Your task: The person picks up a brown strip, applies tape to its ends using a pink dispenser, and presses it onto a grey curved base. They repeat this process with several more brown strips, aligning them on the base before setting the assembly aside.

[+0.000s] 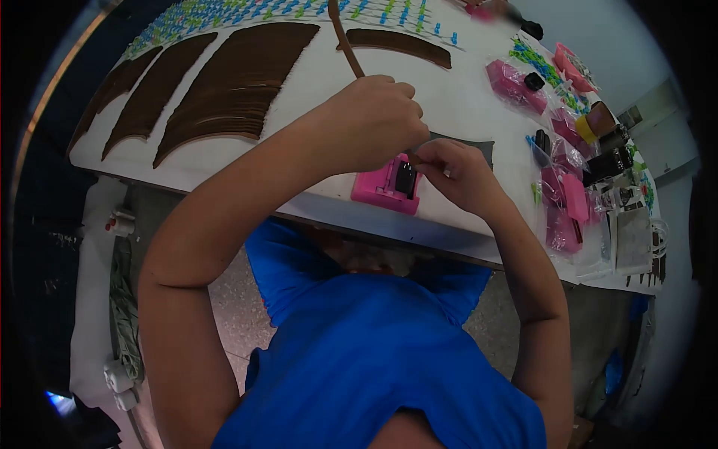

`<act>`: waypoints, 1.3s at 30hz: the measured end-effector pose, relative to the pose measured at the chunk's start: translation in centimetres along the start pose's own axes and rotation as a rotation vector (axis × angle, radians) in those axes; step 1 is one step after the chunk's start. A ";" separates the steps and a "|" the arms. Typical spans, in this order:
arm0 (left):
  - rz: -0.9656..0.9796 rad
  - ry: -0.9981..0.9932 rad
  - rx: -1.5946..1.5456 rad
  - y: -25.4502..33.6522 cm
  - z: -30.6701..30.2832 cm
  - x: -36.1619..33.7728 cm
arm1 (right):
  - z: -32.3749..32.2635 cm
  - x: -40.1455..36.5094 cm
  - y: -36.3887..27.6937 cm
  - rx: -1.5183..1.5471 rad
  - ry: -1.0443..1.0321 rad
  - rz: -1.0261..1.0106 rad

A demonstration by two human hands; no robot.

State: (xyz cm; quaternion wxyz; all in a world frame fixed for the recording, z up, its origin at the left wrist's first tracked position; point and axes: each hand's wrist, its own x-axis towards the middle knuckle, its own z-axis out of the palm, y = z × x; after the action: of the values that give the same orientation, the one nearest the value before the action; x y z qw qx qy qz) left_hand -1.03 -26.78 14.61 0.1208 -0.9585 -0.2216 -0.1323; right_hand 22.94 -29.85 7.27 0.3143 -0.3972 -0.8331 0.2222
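My left hand (385,120) is closed in a fist around a long brown strip (348,45), which sticks out past the knuckles toward the far side of the table. With thumb and fingers pinched together, my right hand (458,176) is at a short brown end near a small pink device (378,191). A glossy black part (405,178) sits on top of that device, close to my right fingertips. The device rests near the table's front edge, under my left wrist. My hands hide the middle of the strip. Partly behind them lies a dark grey sheet (479,150).
Rows of brown strips (239,78) lie on the white table (314,105) at left, with another brown bundle (400,46) farther back. Small blue and green pieces (299,11) cover the far edge. Pink items in clear bags (516,86) and black objects (609,165) crowd the right side.
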 end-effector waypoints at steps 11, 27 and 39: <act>0.011 -0.113 0.109 0.6 0.1 0.3 | 1.7 0.4 0.7 -0.019 -0.059 0.039; 0.008 -0.090 0.137 0.1 0.7 -0.5 | 2.7 0.4 1.3 -0.013 -0.015 0.011; -0.015 0.186 -0.131 0.2 7.3 -4.6 | 1.1 -1.3 1.8 -0.150 -0.050 -0.059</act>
State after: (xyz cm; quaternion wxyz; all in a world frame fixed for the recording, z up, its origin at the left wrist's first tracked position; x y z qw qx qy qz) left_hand -3.46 -26.60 6.39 0.0768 -0.9463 -0.2074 -0.2357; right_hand 23.76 -29.97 4.95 0.2691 -0.3893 -0.8663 0.1597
